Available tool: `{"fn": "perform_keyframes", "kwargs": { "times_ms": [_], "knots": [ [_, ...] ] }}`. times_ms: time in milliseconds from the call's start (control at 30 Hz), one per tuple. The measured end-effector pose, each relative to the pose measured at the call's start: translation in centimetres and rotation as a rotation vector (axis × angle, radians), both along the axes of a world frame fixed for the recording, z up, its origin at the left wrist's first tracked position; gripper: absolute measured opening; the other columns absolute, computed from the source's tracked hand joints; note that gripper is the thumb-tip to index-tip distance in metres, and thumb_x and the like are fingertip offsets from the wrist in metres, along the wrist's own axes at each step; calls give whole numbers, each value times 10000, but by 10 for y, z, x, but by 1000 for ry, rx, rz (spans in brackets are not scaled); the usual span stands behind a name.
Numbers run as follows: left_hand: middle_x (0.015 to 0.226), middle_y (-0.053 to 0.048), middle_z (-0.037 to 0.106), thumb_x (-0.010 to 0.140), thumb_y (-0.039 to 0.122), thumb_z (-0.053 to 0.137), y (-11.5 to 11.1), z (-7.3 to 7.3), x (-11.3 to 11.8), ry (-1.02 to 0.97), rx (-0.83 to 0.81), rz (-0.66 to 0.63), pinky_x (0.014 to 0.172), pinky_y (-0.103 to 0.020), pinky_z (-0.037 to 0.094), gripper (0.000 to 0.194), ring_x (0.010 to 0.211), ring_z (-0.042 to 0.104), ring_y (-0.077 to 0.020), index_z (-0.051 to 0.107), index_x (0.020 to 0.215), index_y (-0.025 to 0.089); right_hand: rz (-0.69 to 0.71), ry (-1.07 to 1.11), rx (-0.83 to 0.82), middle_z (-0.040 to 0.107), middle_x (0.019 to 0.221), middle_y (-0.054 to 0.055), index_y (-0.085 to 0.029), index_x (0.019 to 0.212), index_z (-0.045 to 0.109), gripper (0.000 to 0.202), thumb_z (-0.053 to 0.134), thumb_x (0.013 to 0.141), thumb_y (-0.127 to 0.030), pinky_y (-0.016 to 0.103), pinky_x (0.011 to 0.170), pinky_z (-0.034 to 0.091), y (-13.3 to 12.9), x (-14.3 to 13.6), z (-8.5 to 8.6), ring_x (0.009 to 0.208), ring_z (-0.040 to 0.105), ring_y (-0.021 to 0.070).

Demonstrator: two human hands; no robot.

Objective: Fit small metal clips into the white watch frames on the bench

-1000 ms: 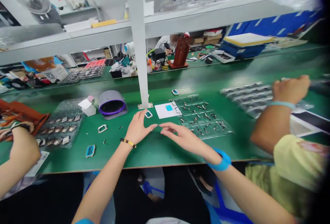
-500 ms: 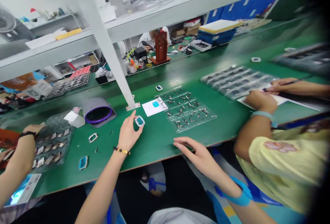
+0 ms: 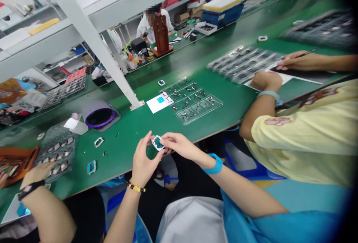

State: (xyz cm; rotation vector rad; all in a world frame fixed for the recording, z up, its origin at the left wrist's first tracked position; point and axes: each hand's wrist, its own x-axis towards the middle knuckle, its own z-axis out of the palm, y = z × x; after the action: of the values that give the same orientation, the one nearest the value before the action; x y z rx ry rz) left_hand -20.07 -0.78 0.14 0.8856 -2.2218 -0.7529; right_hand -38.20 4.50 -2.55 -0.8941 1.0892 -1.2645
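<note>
My left hand (image 3: 145,161) pinches a small white frame with a teal centre (image 3: 157,143) by its left and lower edges, just over the table's front edge. From the right, my right hand (image 3: 179,145) closes its thumb and fingers on the same frame. Left of them on the green table (image 3: 123,148) lie a white frame (image 3: 99,142) and a frame with a blue inside (image 3: 91,167), with tiny dark parts nearby. Behind my hands, a white card with a blue square (image 3: 153,104) touches a clear tray of small metal parts (image 3: 199,111).
A slanting white post (image 3: 112,68) meets the table beyond my hands. A purple-rimmed dark round object (image 3: 100,117) stands to its left. At right, a person in yellow works beside a clear tray (image 3: 246,64); another person's hand is at a tray (image 3: 56,153) on the left.
My right hand has moved left and now grips the frame alongside my left hand. The frame has come down closer to the table's front edge. The camera view has shifted.
</note>
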Motion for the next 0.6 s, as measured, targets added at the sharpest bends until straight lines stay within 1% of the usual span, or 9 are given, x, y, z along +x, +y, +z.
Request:
{"fn": "perform_keyframes", "kwargs": {
  "times_ms": [100,200,267,333,400,433,533,600],
  "knots": [
    [1300,-85,646,893,370,773,2,-2,3,59,117,-9,1008,-394,568,645,1142,662,-225,503,1473,284,72,-65,83,692,732,9,-157,935,702,493,790,783,-617,249,648,539,2,-6,0,640,645,118],
    [1318,-73,620,890,376,779,-2,-1,8,52,186,-94,995,-376,567,586,1160,650,-222,559,1429,310,142,-28,63,670,711,-6,-159,904,705,462,769,804,-606,248,643,521,1,-12,3,627,629,115],
    [1321,-67,611,910,360,758,-8,1,12,-25,183,-172,974,-366,562,525,1162,637,-222,590,1407,332,184,98,2,659,705,-12,-161,887,714,417,713,870,-577,249,643,495,-2,-15,7,639,612,119],
    [1284,-58,622,931,340,731,-16,2,14,-106,160,-209,923,-351,560,451,1082,643,-206,624,1370,341,187,317,-74,674,723,-10,-168,875,727,366,639,949,-516,247,642,457,-6,-14,12,672,607,129],
    [1234,-45,633,927,327,732,-25,0,14,-140,147,-195,860,-333,556,381,968,641,-184,659,1301,326,153,550,-137,714,769,-4,-184,903,747,322,596,995,-453,250,639,427,-10,-13,17,711,629,145],
    [1212,-40,637,912,325,749,-30,-2,13,-138,145,-178,837,-326,553,354,939,636,-180,670,1257,309,128,648,-155,740,808,1,-195,949,755,294,592,1005,-433,254,651,429,-12,-12,19,743,655,157],
    [1155,-38,644,874,329,786,-42,-14,9,-121,105,-92,850,-341,548,310,968,635,-202,664,1150,258,9,884,-187,789,968,37,-214,1154,735,289,606,1012,-430,288,757,485,-15,-19,21,893,719,208],
    [1136,-46,648,880,331,775,-48,-23,8,-126,46,-11,916,-388,539,298,1018,631,-228,651,1134,239,-102,1017,-210,786,1064,67,-212,1206,717,311,605,1016,-431,325,842,512,-17,-36,23,973,722,231]
  ]
}}
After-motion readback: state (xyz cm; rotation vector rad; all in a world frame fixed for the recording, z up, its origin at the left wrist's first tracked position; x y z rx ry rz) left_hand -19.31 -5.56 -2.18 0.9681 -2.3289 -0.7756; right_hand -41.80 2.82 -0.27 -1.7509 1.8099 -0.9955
